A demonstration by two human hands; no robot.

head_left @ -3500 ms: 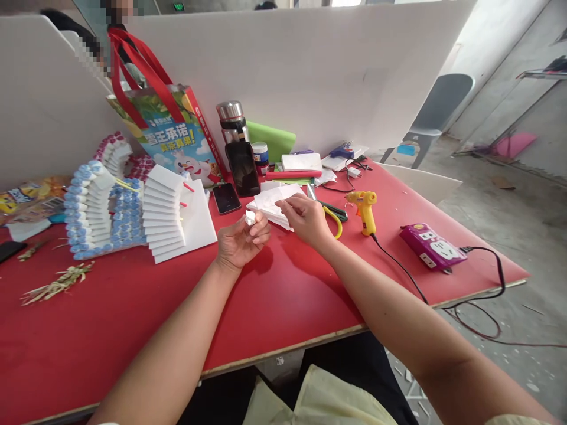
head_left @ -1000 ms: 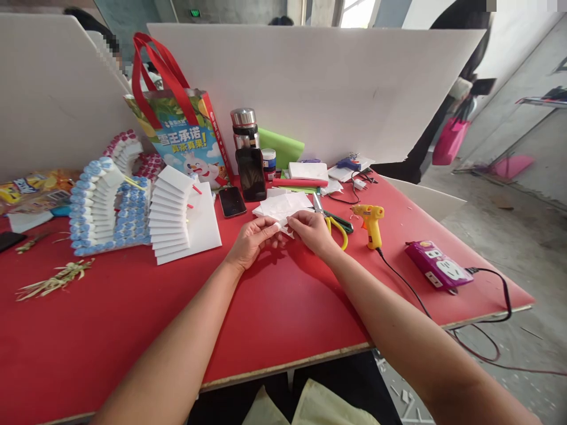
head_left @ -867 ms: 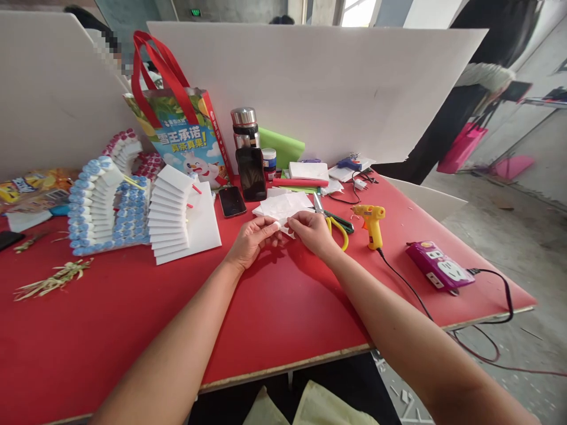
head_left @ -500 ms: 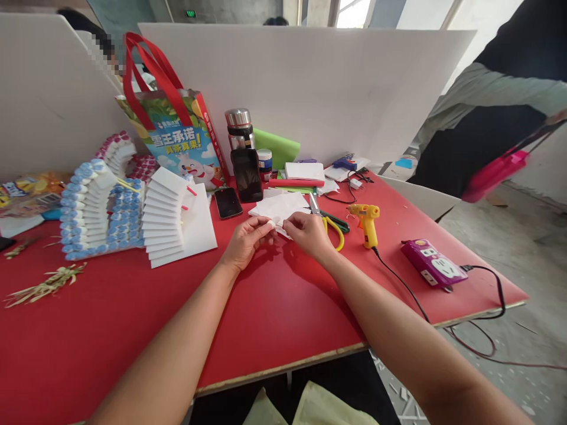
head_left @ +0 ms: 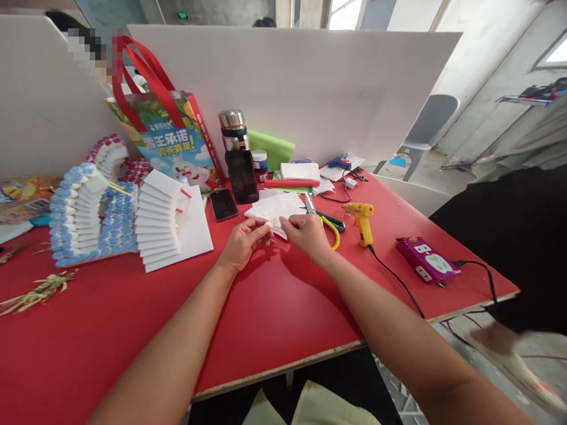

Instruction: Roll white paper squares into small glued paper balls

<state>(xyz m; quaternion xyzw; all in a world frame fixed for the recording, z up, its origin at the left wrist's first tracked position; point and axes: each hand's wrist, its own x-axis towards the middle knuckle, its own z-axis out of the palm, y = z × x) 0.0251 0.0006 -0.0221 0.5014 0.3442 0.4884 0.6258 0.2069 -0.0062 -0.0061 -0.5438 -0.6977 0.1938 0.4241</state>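
Over the middle of the red table, my left hand (head_left: 247,243) pinches a small white piece of paper (head_left: 268,224) between thumb and fingers. My right hand (head_left: 305,234) is just to its right, thumb and fingertips pressed together; whatever they grip is too small to make out. White paper sheets (head_left: 277,204) lie flat right behind both hands. Beside my right hand are scissors with yellow handles (head_left: 335,233), partly covered by it, and a dark green-handled tool (head_left: 334,220).
A yellow glue gun (head_left: 363,223) and a purple power strip (head_left: 427,260) with cords are at right. Left stand folded white paper pieces (head_left: 157,221) and a blue-and-white folded-paper piece (head_left: 75,215). Phones (head_left: 224,205), a flask (head_left: 233,130) and a bag (head_left: 177,147) stand behind. A person's dark clothing (head_left: 500,236) is at right.
My hands stay close together, with the fingertips barely shifted. The view has turned slightly right. The person at right has come nearer the table's right edge, with a blurred hand low down.
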